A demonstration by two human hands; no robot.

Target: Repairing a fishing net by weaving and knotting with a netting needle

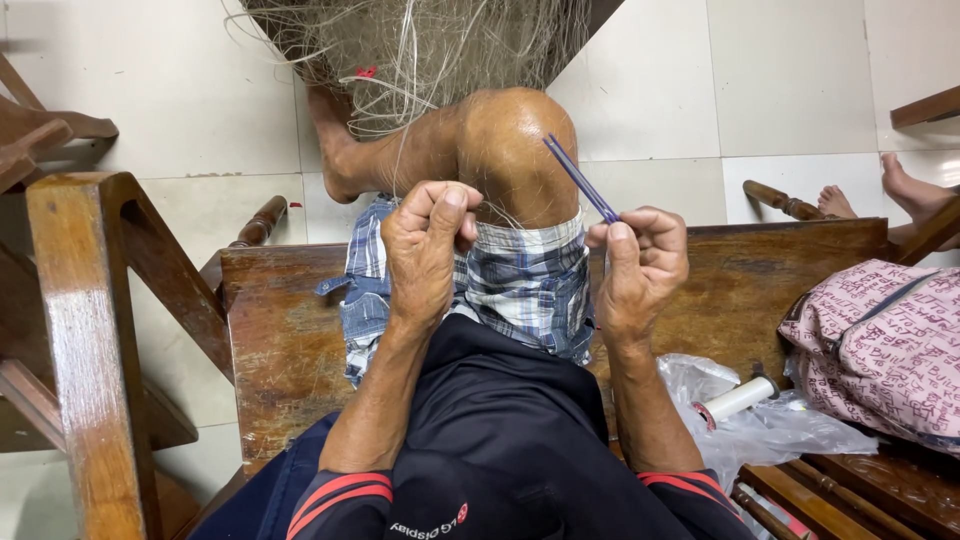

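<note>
My right hand [640, 262] pinches a thin blue netting needle [578, 177] that points up and left over my raised knee [515, 150]. My left hand [428, 245] is closed beside it, gripping fine pale strands of a fishing net [420, 50] that hangs from the top of the view down toward my hands. The strands between the two hands are too thin to follow. I sit on a dark wooden bench [280, 330] in plaid shorts.
A wooden chair frame [80, 300] stands at the left. On the bench to my right lie a clear plastic bag [770, 430] with a white spool [740, 397] and a pink patterned bag [885, 345]. Another person's bare feet [905, 190] rest on the white tiled floor at the right.
</note>
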